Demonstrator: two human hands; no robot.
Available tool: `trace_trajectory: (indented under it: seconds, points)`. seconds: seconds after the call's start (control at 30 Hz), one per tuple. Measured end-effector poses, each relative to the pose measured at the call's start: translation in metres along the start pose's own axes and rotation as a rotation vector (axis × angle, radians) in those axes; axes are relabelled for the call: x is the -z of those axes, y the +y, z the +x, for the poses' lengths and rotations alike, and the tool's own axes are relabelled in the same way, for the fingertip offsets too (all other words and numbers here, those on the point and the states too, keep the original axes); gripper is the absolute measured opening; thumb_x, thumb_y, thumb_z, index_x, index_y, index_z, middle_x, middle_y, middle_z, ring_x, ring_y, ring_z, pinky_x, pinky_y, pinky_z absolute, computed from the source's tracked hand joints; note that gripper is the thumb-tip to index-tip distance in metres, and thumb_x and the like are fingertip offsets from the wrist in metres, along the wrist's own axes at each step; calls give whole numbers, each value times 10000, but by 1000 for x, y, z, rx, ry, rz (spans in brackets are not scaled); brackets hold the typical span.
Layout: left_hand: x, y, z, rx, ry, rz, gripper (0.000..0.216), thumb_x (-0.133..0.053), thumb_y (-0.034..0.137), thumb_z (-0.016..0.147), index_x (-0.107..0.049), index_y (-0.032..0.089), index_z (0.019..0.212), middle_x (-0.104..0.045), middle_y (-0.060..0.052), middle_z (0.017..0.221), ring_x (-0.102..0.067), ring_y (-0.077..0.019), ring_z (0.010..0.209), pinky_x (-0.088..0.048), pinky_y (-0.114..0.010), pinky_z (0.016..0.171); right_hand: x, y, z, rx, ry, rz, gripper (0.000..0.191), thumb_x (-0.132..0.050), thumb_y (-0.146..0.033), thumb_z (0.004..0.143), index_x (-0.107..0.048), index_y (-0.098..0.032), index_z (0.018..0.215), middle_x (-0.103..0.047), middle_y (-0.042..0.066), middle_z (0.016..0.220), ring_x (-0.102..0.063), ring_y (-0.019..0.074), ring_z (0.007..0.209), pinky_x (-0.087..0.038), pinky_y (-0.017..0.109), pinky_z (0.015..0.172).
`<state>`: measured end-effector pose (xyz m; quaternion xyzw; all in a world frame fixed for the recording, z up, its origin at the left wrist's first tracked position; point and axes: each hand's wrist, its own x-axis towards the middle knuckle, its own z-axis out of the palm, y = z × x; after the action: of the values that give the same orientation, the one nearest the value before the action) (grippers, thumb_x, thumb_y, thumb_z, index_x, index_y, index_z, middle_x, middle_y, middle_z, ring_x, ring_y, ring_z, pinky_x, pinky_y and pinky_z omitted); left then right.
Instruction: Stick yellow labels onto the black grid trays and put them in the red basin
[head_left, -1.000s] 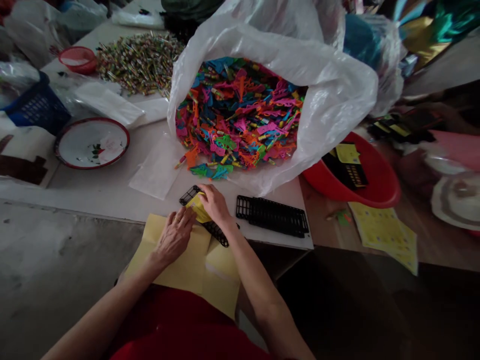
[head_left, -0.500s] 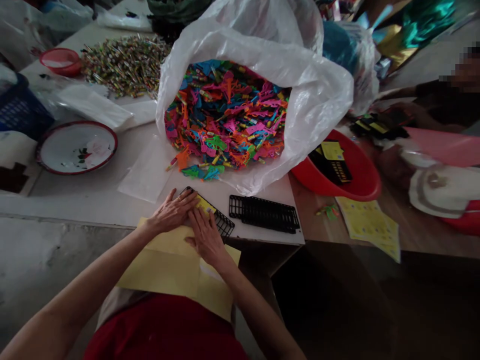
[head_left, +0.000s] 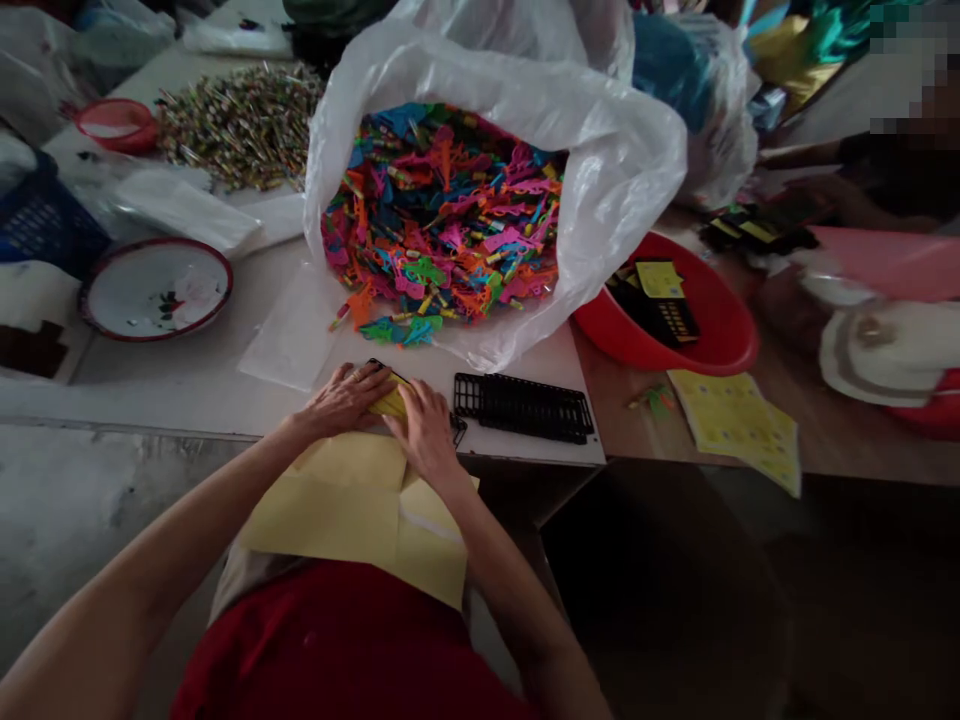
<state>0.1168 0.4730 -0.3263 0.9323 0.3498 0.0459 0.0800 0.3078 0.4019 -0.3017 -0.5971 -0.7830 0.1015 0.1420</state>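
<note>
A long white table [head_left: 202,385] is holding up many of the things here. On it, a big white plastic bag [head_left: 622,180] is standing with its mouth wide open toward the person, probably so the heap of bright plastic bits [head_left: 450,230] is easy to reach. Plain yellow paper [head_left: 322,515] is lying over the person's lap, maybe to keep the clothes clean. A red basin [head_left: 724,330] is sitting right of the bag, keeping some black and yellow things together. A white dish [head_left: 120,300] with a red rim is resting off to the left. A stack of black racks [head_left: 521,408] is lying flat near the right hand, likely so each one is close by.

One more black rack [head_left: 460,430] is lying slanted at the table's front edge, with the hands hiding most of it. The left hand [head_left: 341,400] is resting over its far left end, seemingly to stop it sliding. The right hand [head_left: 429,430] is bending its fingers over the other side. Between them, a little yellow card [head_left: 391,400] is lying on the rack. The fingers are covering its edges, so I cannot tell if either hand is pinching it or just pressing.
</note>
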Motion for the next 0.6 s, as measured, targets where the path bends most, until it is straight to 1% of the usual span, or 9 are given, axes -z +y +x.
trace_trajectory:
  seconds: [0.07,0.13,0.2,0.27,0.33,0.43,0.53,0.6]
  points:
    - [1,-6,2,-26,-14,26,624,-514,502,891,-398,198,1423,-403,-136,1476,-338,-314,1362,-313,-497,1060,-15,-7,17,-28,-27,-58,575,-447,-405,946,-387,-69,1409,-385,206,1452,-340,331,1343,-288,517,1091]
    - [2,-13,2,-57,-36,40,629,-523,502,886,-403,194,1420,-414,-135,1468,-347,-310,1359,-346,-462,1035,-26,-8,23,-10,-48,-101,622,-449,-415,943,-328,-66,1443,-333,210,1483,-301,343,1366,-263,535,1099]
    - [2,-20,2,-91,-51,32,628,-512,507,891,-384,214,1431,-409,-121,1474,-343,-304,1365,-349,-446,1030,-30,-4,17,25,-46,-134,643,-460,-424,938,-302,-78,1456,-289,213,1504,-270,347,1381,-249,547,1100]
    - [0,-27,0,-111,-52,3,610,-494,498,904,-369,233,1438,-395,-109,1484,-326,-298,1377,-338,-442,1039,-27,3,7,51,-49,-153,643,-473,-431,932,-309,-95,1455,-261,223,1513,-252,354,1387,-252,557,1092]
    - [-4,-32,-3,-113,-42,-37,563,-468,469,925,-386,230,1428,-390,-106,1487,-316,-291,1385,-329,-442,1052,-22,8,-1,62,-58,-152,625,-485,-431,928,-330,-123,1449,-262,221,1512,-259,353,1382,-258,550,1088]
    - [-8,-35,-6,-121,-7,-98,487,-440,398,948,-432,217,1401,-419,-110,1468,-336,-273,1378,-329,-439,1067,-18,10,-2,53,-44,-129,592,-515,-414,916,-363,-172,1435,-292,197,1499,-300,337,1359,-265,519,1090]
    - [-2,-24,-10,-135,51,-107,422,-437,328,946,-498,221,1349,-485,-107,1421,-403,-263,1337,-375,-426,1042,-16,10,-5,51,-13,-119,585,-559,-430,883,-423,-186,1397,-356,199,1453,-375,338,1294,-305,504,1059]
    - [7,-11,-14,-117,134,-71,370,-413,266,945,-560,223,1282,-524,-102,1386,-438,-267,1308,-406,-430,1013,-8,14,-15,98,17,-113,598,-586,-481,850,-475,-175,1352,-406,201,1411,-416,335,1245,-343,489,1027]
